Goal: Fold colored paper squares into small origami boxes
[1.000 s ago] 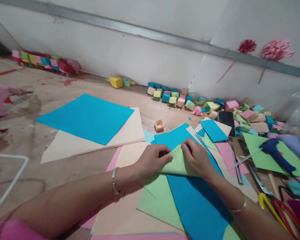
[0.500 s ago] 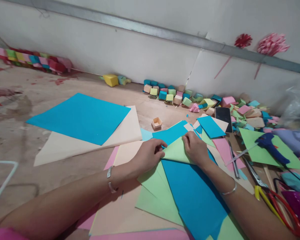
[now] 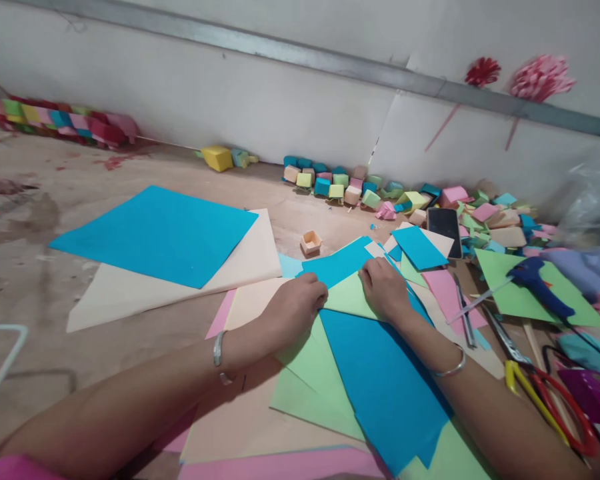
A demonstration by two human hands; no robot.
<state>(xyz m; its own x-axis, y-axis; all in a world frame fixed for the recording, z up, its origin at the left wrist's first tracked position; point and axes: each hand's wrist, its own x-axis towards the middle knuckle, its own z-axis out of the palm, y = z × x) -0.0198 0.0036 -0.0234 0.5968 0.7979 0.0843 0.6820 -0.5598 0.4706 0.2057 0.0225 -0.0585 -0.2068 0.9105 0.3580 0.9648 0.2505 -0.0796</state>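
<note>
A light green sheet of paper (image 3: pixel 351 297) lies between my two hands, with a straight near edge that looks like a fold. My left hand (image 3: pixel 296 305) is closed at its left end, the fingers curled down and the fingertips hidden. At the right end, my right hand (image 3: pixel 386 288) has its fingers bent together and pressed on the paper. Under the green sheet spreads blue paper (image 3: pixel 380 380), and more green paper (image 3: pixel 313 400) lies to its left. A small open peach paper box (image 3: pixel 311 244) sits just beyond my hands.
A blue sheet (image 3: pixel 155 237) rests on a cream sheet (image 3: pixel 250 257) at left. To the right are a glue gun (image 3: pixel 540 287), scissors (image 3: pixel 523 367), a cutter knife (image 3: pixel 464 310) and a phone (image 3: pixel 444 232). Several small paper boxes (image 3: pixel 337 190) line the wall.
My left fingers have curled in closer together at the green paper's left end. The right hand stays at the other end. The whole view has shifted slightly.
</note>
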